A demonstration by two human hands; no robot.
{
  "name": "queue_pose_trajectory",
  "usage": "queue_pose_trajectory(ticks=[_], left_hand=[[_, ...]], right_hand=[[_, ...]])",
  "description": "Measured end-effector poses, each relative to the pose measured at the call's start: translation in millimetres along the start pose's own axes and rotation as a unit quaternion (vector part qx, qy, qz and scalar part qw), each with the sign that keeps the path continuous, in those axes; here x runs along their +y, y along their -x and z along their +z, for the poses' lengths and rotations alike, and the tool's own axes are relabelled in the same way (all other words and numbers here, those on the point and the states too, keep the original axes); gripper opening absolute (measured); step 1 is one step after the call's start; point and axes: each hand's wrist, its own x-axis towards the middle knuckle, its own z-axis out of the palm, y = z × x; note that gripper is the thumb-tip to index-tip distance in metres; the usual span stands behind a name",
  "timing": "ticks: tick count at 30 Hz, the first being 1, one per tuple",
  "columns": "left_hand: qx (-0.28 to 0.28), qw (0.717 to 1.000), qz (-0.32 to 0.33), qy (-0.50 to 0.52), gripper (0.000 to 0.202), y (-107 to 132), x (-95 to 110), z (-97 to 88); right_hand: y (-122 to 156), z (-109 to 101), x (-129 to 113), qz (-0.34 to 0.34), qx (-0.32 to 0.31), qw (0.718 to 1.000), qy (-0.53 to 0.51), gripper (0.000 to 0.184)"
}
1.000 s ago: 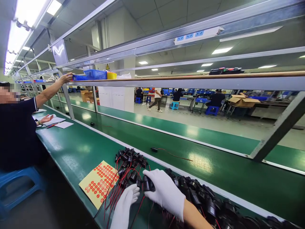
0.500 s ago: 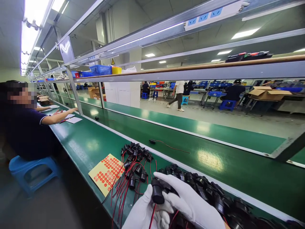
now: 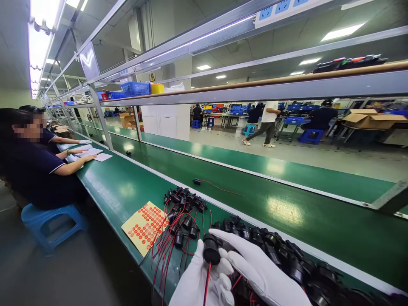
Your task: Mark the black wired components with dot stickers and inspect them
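A black cylindrical part (image 3: 211, 250) with red and black wires is held upright between my hands, its round flat end facing me. My white-gloved left hand (image 3: 199, 276) is closed around it, thumb on its left side and fingers curled below. My gloved right hand (image 3: 258, 267) grips it from the right, with the index finger stretched behind its upper side. To the left lies a loose pile of similar wired black parts (image 3: 187, 222). Another dense row of black parts (image 3: 295, 267) runs behind and right of my right hand. Beside the left pile is a yellow sheet of round red stickers (image 3: 145, 227).
Beyond the white rail, a single wired part (image 3: 197, 182) lies on the green conveyor belt (image 3: 242, 212). A shelf (image 3: 229, 94) crosses above. At left, a co-worker (image 3: 35, 170) sits on a blue stool (image 3: 52, 216) beside papers (image 3: 92, 152). A person (image 3: 269, 121) walks in the background.
My hands keep the same part, with little change in grip. The lone part on the belt has shifted left. The co-worker's outstretched arm has drawn back to the papers. The walking person moved right.
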Motion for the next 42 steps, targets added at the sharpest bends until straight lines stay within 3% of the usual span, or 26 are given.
queue_pose_trajectory(ticks=[4, 8, 12, 14, 16, 20, 22, 27, 33, 36, 39, 42], left_hand=[[-0.029, 0.999, 0.0, -0.014, 0.035, -4.0, -5.2, -1.6], [-0.057, 0.997, 0.023, -0.049, 0.053, -7.6, -5.9, -4.7], [-0.092, 0.966, 0.088, -0.226, 0.065, -4.3, 11.0, -1.4], [-0.105, 0.941, 0.097, -0.306, 0.068, -1.8, 21.4, 4.5], [-0.118, 0.937, 0.099, -0.312, 0.068, -0.3, 28.3, 10.7], [-0.133, 0.927, 0.123, -0.328, 0.047, -1.2, 28.3, 12.1], [-0.119, 0.919, 0.145, -0.347, 0.042, -2.1, 25.5, 7.5], [-0.084, 0.886, 0.162, -0.426, 0.048, 1.7, 25.8, 3.2], [-0.025, 0.827, 0.177, -0.532, 0.047, 7.4, 29.1, 3.3], [0.003, 0.789, 0.211, -0.577, 0.041, 9.9, 24.3, 0.5], [0.049, 0.764, 0.258, -0.589, 0.04, 14.4, 12.5, 4.2], [0.135, 0.747, 0.31, -0.573, 0.041, 18.6, -0.9, 14.2]], right_hand=[[3.4, 4.0, -0.7, -0.007, 0.023, 0.999, -0.036, 0.063], [12.1, 5.1, -4.7, 0.035, 0.02, 0.999, -0.018, 0.07], [24.9, 8.0, -4.2, 0.061, 0.034, 0.997, -0.01, 0.068], [27.8, 8.3, -7.1, 0.037, 0.048, 0.998, -0.019, 0.072], [27.0, 5.7, -13.2, -0.025, 0.045, 0.998, -0.034, 0.075], [21.6, -2.3, -24.1, -0.104, 0.03, 0.993, -0.046, 0.053], [20.1, -2.3, -24.1, -0.107, 0.032, 0.993, -0.043, 0.047], [20.5, 9.7, -13.0, -0.154, 0.052, 0.986, -0.029, 0.083], [19.8, 18.5, -11.4, -0.207, 0.117, 0.97, 0.059, 0.099], [16.6, 15.8, -17.4, -0.201, 0.154, 0.965, 0.06, 0.084], [11.2, 8.6, -21.5, -0.102, 0.115, 0.988, -0.007, 0.06], [5.9, 2.1, -21.4, -0.009, 0.066, 0.992, -0.107, 0.046]])
